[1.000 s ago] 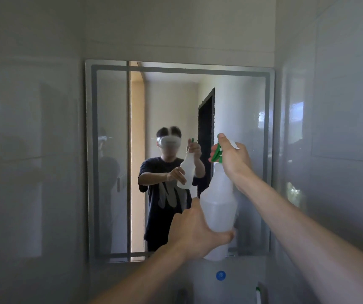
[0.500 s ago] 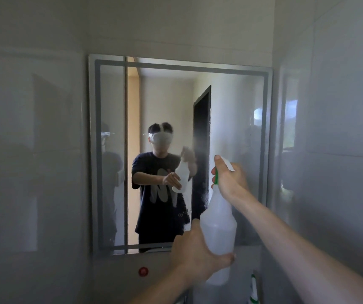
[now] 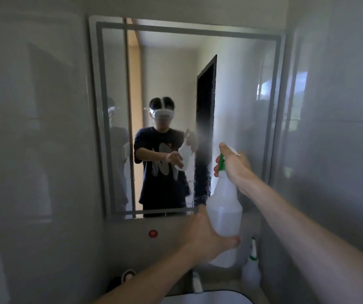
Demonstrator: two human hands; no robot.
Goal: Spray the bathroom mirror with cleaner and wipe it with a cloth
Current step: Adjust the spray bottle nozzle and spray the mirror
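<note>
The rectangular wall mirror (image 3: pixel 242 84) hangs straight ahead, with wet droplets on its lower middle. I hold a translucent white spray bottle (image 3: pixel 224 209) with a green trigger up in front of it. My left hand (image 3: pixel 206 238) grips the bottle's body from the left and below. My right hand (image 3: pixel 233 165) is wrapped round the spray head, fingers on the trigger. A cone of mist leaves the nozzle up and left toward the glass. No cloth is in view.
A second white bottle (image 3: pixel 251 268) stands on the counter at lower right. The sink rim (image 3: pixel 209 296) and tap (image 3: pixel 197 281) lie below. A red button (image 3: pixel 153 233) sits under the mirror. Tiled walls close in on both sides.
The bottle and both hands have dropped lower against the mirror. Spray mist now leaves the nozzle, and droplets have appeared on the glass.
</note>
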